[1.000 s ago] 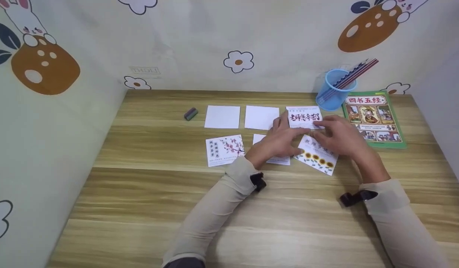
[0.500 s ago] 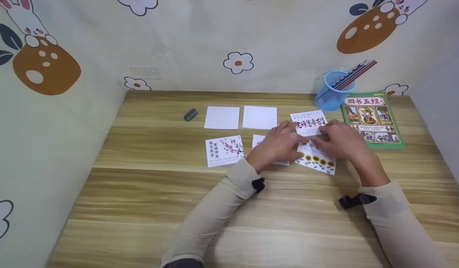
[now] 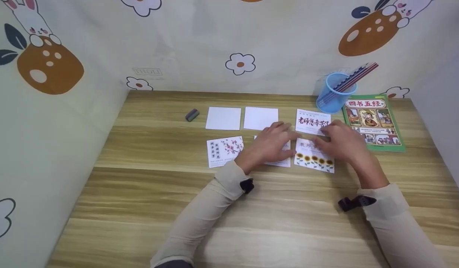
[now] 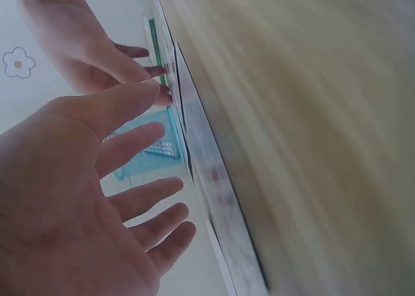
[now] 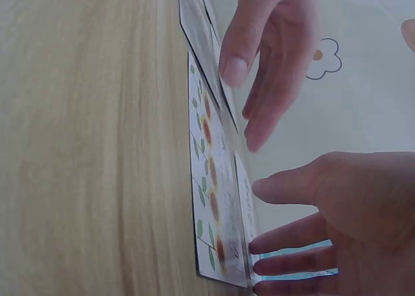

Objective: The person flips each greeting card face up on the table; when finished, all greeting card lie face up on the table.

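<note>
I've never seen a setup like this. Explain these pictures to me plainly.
There's no machine: a person works with a bare left hand and right hand. The wide picture comes from a head-worn camera; the sideways close-ups, from one on each wrist. On the wooden table, the far row has two blank-looking cards and a calligraphy card; the near row, a blossom card, a partly hidden card and a sunflower card. Around them are a dark block, a blue cup of pencils and a book. Neither hand visibly grips anything.
</note>
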`<state>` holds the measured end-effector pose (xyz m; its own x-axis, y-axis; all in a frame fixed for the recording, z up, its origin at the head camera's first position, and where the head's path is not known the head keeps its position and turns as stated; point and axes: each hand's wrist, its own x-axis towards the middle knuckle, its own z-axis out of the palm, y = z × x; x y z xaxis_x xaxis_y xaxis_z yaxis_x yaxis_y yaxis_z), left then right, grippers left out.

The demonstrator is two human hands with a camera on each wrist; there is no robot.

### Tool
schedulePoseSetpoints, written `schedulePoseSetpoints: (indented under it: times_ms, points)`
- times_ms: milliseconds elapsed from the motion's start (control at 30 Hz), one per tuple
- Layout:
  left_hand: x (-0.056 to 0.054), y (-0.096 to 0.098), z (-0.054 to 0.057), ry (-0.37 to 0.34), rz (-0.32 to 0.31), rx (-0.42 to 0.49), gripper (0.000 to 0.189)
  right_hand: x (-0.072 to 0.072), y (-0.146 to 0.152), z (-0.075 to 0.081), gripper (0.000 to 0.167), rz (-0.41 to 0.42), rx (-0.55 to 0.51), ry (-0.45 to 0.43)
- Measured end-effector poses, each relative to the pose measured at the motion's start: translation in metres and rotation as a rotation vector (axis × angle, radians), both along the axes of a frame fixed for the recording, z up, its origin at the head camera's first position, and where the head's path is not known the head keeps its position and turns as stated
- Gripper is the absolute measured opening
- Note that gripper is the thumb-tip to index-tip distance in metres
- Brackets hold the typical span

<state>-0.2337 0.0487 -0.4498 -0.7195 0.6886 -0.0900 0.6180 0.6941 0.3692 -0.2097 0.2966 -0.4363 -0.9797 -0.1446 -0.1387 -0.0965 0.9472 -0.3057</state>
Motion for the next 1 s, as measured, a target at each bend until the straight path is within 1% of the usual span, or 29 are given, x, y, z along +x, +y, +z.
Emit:
schedulePoseSetpoints:
  times_ms: [67, 167, 233, 300, 367, 467, 567, 633, 733, 800, 867, 1000]
  points:
    - [-0.001, -0.013, 0.000, 0.010, 0.019, 0.023, 0.053, -0.001, -0.001, -0.002, 0.061, -0.007, -0.033, 0.032]
    - [-0.001, -0.033, -0.001, 0.032, 0.053, 0.048, 0.051, -0.002, -0.008, -0.005, 0.064, 0.003, -0.104, 0.085]
    - [-0.002, -0.047, -0.002, 0.042, 0.088, 0.057, 0.052, -0.005, -0.016, -0.008, 0.064, 0.031, -0.155, 0.119]
    - [-0.004, -0.058, -0.003, 0.043, 0.133, 0.061, 0.055, -0.009, -0.027, -0.012, 0.061, 0.073, -0.200, 0.133]
    - [-0.006, -0.068, -0.002, 0.027, 0.187, 0.065, 0.059, -0.015, -0.039, -0.014, 0.058, 0.122, -0.235, 0.139]
    - [-0.011, -0.079, -0.001, -0.003, 0.255, 0.054, 0.064, -0.024, -0.059, -0.017, 0.056, 0.194, -0.266, 0.123]
    - [-0.016, -0.084, -0.001, -0.021, 0.299, 0.046, 0.067, -0.029, -0.076, -0.020, 0.056, 0.269, -0.276, 0.098]
    - [-0.018, -0.086, -0.002, -0.032, 0.320, 0.041, 0.069, -0.030, -0.083, -0.022, 0.058, 0.313, -0.252, 0.068]
    - [-0.018, -0.087, -0.002, -0.050, 0.340, 0.041, 0.072, -0.029, -0.088, -0.025, 0.063, 0.345, -0.204, 0.024]
    - [-0.018, -0.088, -0.001, -0.068, 0.339, 0.045, 0.073, -0.028, -0.088, -0.025, 0.066, 0.339, -0.174, 0.000]
    - [-0.017, -0.088, -0.001, -0.076, 0.327, 0.051, 0.073, -0.026, -0.087, -0.025, 0.066, 0.328, -0.169, -0.005]
    - [-0.016, -0.086, 0.001, -0.109, 0.295, 0.071, 0.073, -0.024, -0.084, -0.025, 0.064, 0.318, -0.192, 0.001]
